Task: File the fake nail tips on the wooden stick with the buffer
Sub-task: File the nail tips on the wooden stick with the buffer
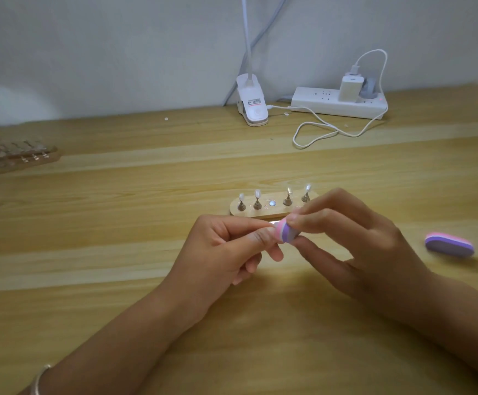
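I pinch the buffer point(284, 233) between thumb and fingertips of my right hand point(354, 246). Its end touches a nail tip point(274, 222) pinched in my left hand point(226, 252) and mostly hidden by my fingers. Both hang over the table point(118, 238), just before the stick point(249, 213), where four more tips point(257, 194) stand on pegs. A second buffer point(449, 245) lies well right; a power strip point(337, 105) sits by the wall.

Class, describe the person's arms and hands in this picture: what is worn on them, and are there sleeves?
Both forearms are bare, with no sleeves in view. A thin silvery bangle circles the left wrist. The left hand and right hand wear no gloves, and no rings show.
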A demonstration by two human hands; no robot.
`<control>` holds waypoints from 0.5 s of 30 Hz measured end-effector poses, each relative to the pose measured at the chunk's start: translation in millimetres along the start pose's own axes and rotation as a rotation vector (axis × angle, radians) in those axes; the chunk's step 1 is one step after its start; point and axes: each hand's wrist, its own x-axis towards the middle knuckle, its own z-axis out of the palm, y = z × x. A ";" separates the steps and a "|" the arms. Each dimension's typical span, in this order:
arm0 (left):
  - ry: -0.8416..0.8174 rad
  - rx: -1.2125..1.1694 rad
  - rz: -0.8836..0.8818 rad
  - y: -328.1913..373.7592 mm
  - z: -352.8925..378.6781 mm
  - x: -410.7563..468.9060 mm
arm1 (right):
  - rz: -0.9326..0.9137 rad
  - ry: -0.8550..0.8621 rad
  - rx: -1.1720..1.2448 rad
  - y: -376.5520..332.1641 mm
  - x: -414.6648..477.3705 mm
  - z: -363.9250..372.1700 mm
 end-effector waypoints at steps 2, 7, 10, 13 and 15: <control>0.012 0.007 -0.008 -0.5 -0.8 0.0 | 0.033 0.004 -0.002 2.6 0.5 -2.4; -0.017 0.011 -0.004 0.8 -0.7 0.1 | -0.016 -0.005 -0.024 0.1 0.1 0.6; 0.001 0.005 -0.018 0.0 -1.3 0.1 | 0.037 -0.003 -0.036 4.5 0.7 -2.2; -0.011 0.002 -0.011 0.9 -0.6 -0.6 | 0.016 -0.005 -0.018 2.8 0.0 -1.9; -0.007 0.006 -0.017 0.7 -0.2 -0.3 | 0.002 -0.013 -0.028 2.4 -0.2 -0.7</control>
